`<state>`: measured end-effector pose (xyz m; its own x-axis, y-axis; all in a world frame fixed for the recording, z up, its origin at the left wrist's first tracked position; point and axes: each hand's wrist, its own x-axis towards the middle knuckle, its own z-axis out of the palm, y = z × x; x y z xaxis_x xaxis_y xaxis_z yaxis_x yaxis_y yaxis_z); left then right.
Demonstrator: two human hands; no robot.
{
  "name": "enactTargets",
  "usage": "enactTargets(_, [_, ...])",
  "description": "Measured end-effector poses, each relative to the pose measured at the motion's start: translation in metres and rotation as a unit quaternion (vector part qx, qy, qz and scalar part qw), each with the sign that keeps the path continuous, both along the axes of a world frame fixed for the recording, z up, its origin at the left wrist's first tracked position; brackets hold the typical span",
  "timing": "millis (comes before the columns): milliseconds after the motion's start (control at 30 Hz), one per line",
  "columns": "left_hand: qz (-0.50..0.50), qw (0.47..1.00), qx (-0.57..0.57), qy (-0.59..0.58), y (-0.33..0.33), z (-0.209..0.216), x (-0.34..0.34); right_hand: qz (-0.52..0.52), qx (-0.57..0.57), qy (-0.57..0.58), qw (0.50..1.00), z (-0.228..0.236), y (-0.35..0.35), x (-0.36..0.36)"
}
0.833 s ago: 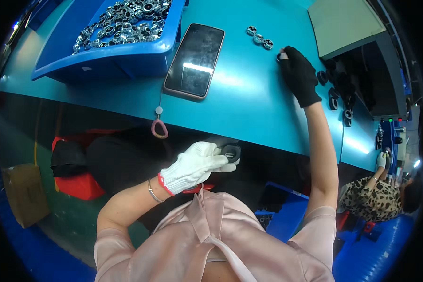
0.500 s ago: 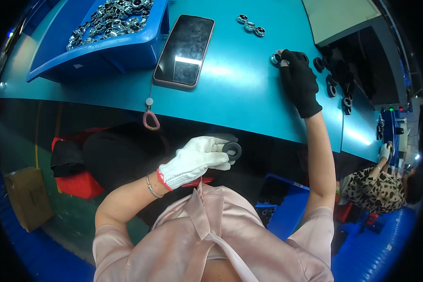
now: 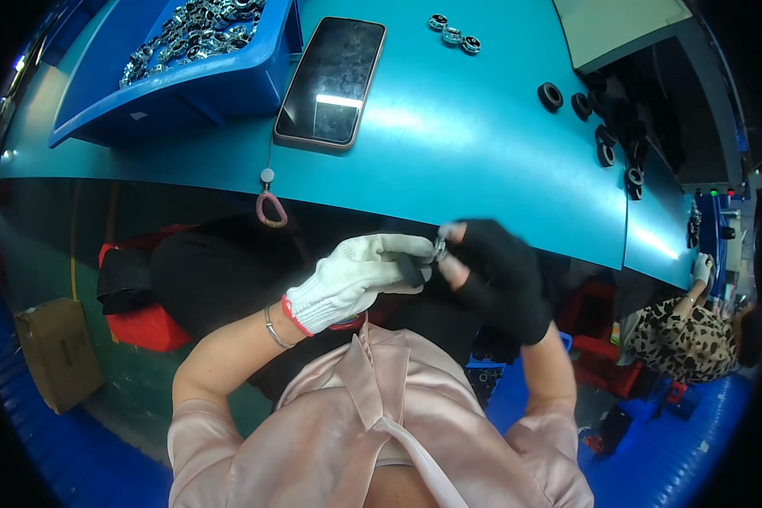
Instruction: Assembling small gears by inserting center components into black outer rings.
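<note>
In front of my body, just off the table's near edge, my two hands meet. My left hand (image 3: 356, 278), in a white knit glove, is closed on a black ring (image 3: 411, 273) that its fingers partly cover. My right hand (image 3: 504, 275), in a black glove with bare fingertips and smeared by motion, pinches a small shiny metal ring (image 3: 439, 246) right beside the black one. Whether the two rings touch, I cannot tell. Three shiny round metal pieces (image 3: 452, 36) lie on the teal table (image 3: 449, 135).
At the back left a blue bin (image 3: 169, 102) holds many metal rings. A phone (image 3: 332, 80) with a pink strap loop (image 3: 271, 210) lies beside it. Several black rings (image 3: 550, 96) are scattered at the right by a grey housing (image 3: 626, 30). Another person (image 3: 681, 339) sits far right.
My right hand has come back from the table to my left hand, bringing a metal ring. A black ring that it hid now shows on the table. My left hand stays nearly in place.
</note>
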<state>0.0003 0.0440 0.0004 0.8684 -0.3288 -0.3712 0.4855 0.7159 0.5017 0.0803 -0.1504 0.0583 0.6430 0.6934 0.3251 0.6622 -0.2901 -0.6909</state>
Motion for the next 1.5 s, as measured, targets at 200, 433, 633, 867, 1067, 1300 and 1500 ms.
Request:
enactTargets(200, [0.015, 0.998, -0.056, 0.013, -0.005, -0.004, -0.002, -0.054, 0.054, -0.018, 0.997, -0.037, -0.002, -0.036])
enactTargets(433, [-0.024, 0.989, 0.145, 0.011, -0.007, -0.022, -0.005, -0.049, 0.031, -0.036, 0.998, -0.042, -0.002, -0.042])
enactTargets(633, [-0.066, 0.991, 0.115, 0.012, -0.003, 0.006, 0.002, -0.074, 0.038, -0.064, 0.994, -0.041, -0.003, -0.039])
enactTargets(867, [-0.097, 0.987, 0.130, -0.011, -0.006, 0.002, 0.000, -0.062, 0.000, -0.043, 0.997, -0.056, -0.010, -0.042])
enactTargets(1067, [-0.036, 0.948, 0.311, -0.064, -0.016, 0.009, -0.005, -0.100, -0.010, 0.054, 0.993, -0.058, -0.003, -0.046])
enactTargets(1300, [0.002, 0.784, 0.566, -0.256, -0.023, 0.000, -0.012, -0.083, -0.062, 0.001, 0.995, -0.066, -0.005, -0.048])
enactTargets(1500, [0.039, 0.854, 0.478, -0.201, -0.025, -0.007, -0.010, -0.083, -0.055, -0.014, 0.995, -0.063, 0.002, -0.043])
